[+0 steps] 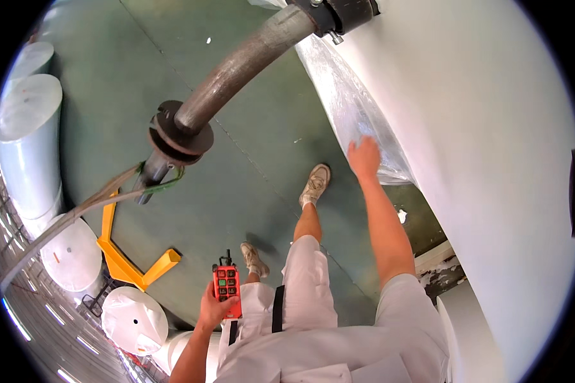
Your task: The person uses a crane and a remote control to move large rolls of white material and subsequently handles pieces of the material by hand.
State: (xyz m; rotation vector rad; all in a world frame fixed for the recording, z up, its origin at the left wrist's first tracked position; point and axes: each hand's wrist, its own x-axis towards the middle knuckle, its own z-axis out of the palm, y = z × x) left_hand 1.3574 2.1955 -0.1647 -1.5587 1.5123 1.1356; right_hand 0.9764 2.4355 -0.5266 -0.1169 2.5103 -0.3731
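My left hand [212, 307] grips a red handheld remote control [227, 290] with a black stub on top and dark and green buttons, the thumb lying across its lower end. My right hand [365, 157] is stretched forward with its fingers curled in. It overlaps the clear plastic film [354, 105] that hangs along the side of a huge white roll [479, 140]. Whether the fingers grip the film is hidden. Ahead of me, a thick curved metal bar [246, 67] reaches out from a dark collar [348, 14] at the roll's end.
A grooved metal wheel [180, 135] sits on the bar, with straps [76, 210] trailing left. Below it a yellow angled metal frame [124, 265] stands on the green floor [249, 198]. Several white wrapped rolls [29, 153] line the left side. A worn ledge [437, 262] lies at right.
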